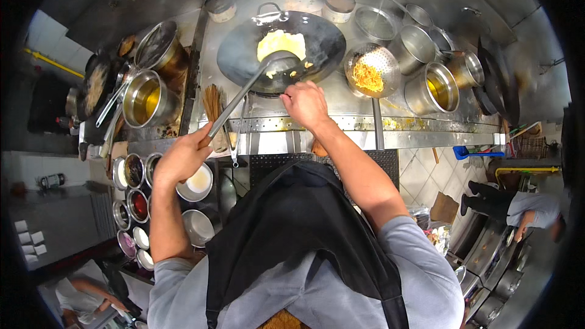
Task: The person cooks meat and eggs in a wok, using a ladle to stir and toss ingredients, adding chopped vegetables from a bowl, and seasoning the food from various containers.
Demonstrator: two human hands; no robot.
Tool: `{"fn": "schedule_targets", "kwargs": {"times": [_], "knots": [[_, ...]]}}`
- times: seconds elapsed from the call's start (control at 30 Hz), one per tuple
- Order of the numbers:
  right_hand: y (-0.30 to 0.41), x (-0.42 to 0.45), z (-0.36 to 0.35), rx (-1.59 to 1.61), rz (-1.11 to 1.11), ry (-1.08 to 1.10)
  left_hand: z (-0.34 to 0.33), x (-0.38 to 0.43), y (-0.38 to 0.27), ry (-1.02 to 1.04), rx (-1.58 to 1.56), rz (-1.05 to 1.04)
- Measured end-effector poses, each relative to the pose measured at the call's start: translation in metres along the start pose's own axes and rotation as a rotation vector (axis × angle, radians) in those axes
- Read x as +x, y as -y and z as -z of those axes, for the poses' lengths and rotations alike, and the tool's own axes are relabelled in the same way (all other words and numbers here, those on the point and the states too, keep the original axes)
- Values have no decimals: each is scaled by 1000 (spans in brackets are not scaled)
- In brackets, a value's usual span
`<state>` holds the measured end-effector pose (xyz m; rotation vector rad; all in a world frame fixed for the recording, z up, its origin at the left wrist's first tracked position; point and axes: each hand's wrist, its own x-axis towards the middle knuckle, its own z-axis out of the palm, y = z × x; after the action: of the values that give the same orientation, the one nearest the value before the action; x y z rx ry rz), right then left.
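My left hand (185, 155) is closed around the handle of a long steel wok ladle (242, 91). The ladle's bowl rests in a large dark wok (327, 50), against the lower edge of a sheet of yellow egg (283, 43); small egg bits lie nearby. At the wok's near rim is my right hand (307, 103), fingers curled, over the near handle; whether it grips the handle is hidden. Right of the wok, a perforated metal strainer (388, 61) holds shredded orange-yellow food (367, 77), its handle pointing towards me.
Pots of oil stand at left (146, 103) and right (441, 89). A bamboo wok brush (212, 105) is left of the wok. Bowls of ingredients (138, 205) lie beside my left forearm. One person (525, 210) is at far right, another (84, 292) at lower left.
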<state>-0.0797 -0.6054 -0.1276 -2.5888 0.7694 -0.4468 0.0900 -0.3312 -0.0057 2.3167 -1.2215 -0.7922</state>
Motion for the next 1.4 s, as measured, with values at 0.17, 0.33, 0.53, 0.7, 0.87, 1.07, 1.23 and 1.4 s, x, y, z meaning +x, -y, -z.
{"fn": "schedule_targets", "kwargs": {"times": [0.17, 0.33, 0.53, 0.7, 0.87, 1.07, 1.23, 1.4], "knots": [[5, 6, -10, 1, -24, -77, -13, 31, -19, 23, 229, -11], [-6, -74, -35, 16, 63, -42, -52, 33, -4, -101, 243, 31], [5, -70, -5, -2, 119, -100, 1, -31, -6, -67, 190, -3], [3, -5, -15, 70, 41, -121, 2, -9, -10, 4, 275, -57], [-6, -69, -53, 63, 85, -110, -48, 14, 4, -139, 307, -56], [5, -59, -29, -22, 109, -170, -8, -24, 16, -154, 7, 26], [5, 2, -21, 41, 32, -139, 5, -13, 1, -193, 39, 140], [-16, 26, -49, 36, -58, -79, -19, 2, 22, -295, -78, 90]]}}
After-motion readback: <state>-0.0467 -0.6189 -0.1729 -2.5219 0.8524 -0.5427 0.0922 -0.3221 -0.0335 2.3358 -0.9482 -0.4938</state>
